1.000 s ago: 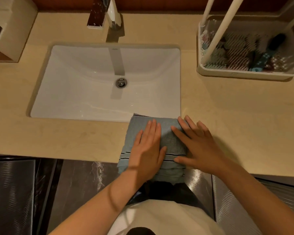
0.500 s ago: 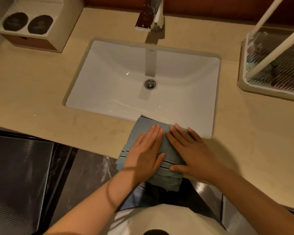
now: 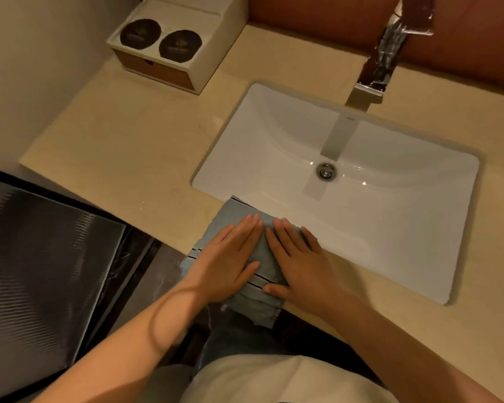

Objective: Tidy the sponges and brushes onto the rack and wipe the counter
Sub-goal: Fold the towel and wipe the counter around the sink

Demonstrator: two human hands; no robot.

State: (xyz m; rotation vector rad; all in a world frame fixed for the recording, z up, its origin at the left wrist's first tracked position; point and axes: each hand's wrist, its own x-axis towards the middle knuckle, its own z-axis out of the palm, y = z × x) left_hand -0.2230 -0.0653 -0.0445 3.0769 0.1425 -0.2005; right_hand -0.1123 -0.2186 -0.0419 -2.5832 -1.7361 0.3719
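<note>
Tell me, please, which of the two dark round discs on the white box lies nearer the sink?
The right-hand disc: it sits on the side of the box top facing the sink, while the left-hand disc lies farther away.

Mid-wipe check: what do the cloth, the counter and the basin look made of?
The cloth seems soft woven fabric, blue-grey with dark stripes, creased. The counter looks like polished beige stone or a lookalike, faintly mottled. The basin seems glazed white ceramic, glossy with highlights.

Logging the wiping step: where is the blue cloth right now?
Head view, lower centre: the blue cloth lies on the counter at its front edge, beside the sink, flat under the left hand and right hand, its near end overhanging.
</note>
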